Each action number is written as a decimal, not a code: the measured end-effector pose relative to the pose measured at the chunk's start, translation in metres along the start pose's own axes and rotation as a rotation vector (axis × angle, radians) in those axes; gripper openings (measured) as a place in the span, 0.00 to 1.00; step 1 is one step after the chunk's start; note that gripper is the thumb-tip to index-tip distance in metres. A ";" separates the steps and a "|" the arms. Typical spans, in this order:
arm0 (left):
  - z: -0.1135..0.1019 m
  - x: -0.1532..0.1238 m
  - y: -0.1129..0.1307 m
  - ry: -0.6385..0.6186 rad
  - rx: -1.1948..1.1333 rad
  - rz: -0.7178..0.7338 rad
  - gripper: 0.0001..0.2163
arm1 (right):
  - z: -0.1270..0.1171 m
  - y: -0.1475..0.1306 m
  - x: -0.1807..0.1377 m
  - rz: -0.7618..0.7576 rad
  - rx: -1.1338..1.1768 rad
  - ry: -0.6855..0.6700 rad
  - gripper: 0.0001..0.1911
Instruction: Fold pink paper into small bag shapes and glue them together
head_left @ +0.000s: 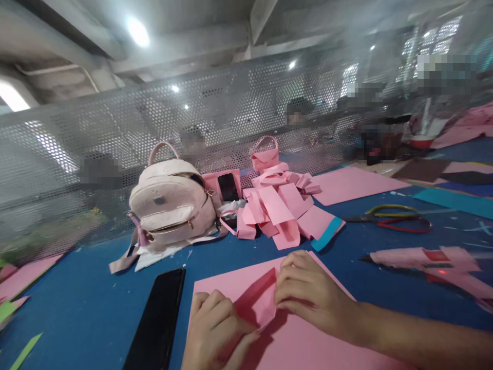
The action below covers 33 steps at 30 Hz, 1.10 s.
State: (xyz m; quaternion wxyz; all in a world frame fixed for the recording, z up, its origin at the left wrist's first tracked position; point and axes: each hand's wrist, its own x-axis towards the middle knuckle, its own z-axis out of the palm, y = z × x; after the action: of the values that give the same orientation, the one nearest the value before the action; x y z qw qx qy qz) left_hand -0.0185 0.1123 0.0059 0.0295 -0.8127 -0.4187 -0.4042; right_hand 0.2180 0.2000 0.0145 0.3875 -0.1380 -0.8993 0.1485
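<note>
L hand (221,326) & R hand (308,293): fingers clamped on folded pink paper (259,302) btwn them, over lg pink sheet (319,341) on blue tabletop (92,298); blk smartphone (157,324) nr L hand, pink glue gun (418,260) to R.

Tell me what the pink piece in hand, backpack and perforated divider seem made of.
Pink piece: matte paper or thin card; it holds a fold. Backpack: probably faux leather, given its smooth, slight sheen. Perforated divider: likely metal, dull grey with regular holes.
</note>
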 end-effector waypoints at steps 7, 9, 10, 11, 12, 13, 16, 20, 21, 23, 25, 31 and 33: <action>0.007 0.004 0.011 0.043 0.058 -0.072 0.07 | 0.012 -0.012 -0.001 -0.087 -0.057 0.046 0.06; 0.008 0.006 0.014 0.044 0.063 -0.091 0.08 | 0.016 -0.015 -0.002 -0.075 -0.049 0.064 0.06; 0.009 0.006 0.015 0.046 0.063 -0.098 0.08 | 0.017 -0.017 -0.002 -0.063 -0.042 0.070 0.07; 0.009 0.007 0.016 0.051 0.059 -0.099 0.08 | 0.018 -0.018 -0.003 -0.052 -0.036 0.072 0.07; 0.010 0.007 0.016 0.057 0.055 -0.095 0.08 | 0.019 -0.018 -0.003 -0.046 -0.030 0.070 0.08; 0.010 0.006 0.016 0.063 0.050 -0.087 0.08 | 0.019 -0.018 -0.003 -0.043 -0.025 0.065 0.08; 0.010 0.005 0.016 0.068 0.034 -0.076 0.07 | 0.019 -0.017 -0.003 -0.034 -0.010 0.063 0.06; 0.008 0.006 0.016 0.028 0.047 -0.115 0.07 | 0.017 -0.014 -0.003 0.013 0.013 0.060 0.06; 0.008 0.007 0.017 0.021 0.052 -0.124 0.07 | 0.017 -0.014 -0.002 0.025 0.017 0.061 0.07; 0.008 0.009 0.018 0.017 0.054 -0.140 0.07 | 0.017 -0.015 -0.002 0.037 0.020 0.068 0.06; 0.009 0.010 0.019 0.022 0.041 -0.151 0.07 | 0.017 -0.017 -0.001 0.034 0.016 0.071 0.06; 0.011 0.009 0.018 0.013 0.014 -0.108 0.07 | 0.016 -0.024 0.002 0.011 0.015 0.059 0.09; 0.011 0.008 0.017 0.017 0.029 -0.076 0.07 | 0.015 -0.025 0.002 0.003 0.018 0.050 0.10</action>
State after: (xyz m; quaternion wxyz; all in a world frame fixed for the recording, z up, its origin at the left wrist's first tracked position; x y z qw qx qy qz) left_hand 0.0032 0.1110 0.0091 0.0296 -0.7923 -0.4548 -0.4056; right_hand 0.2022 0.1756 0.0147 0.4111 -0.1396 -0.8876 0.1538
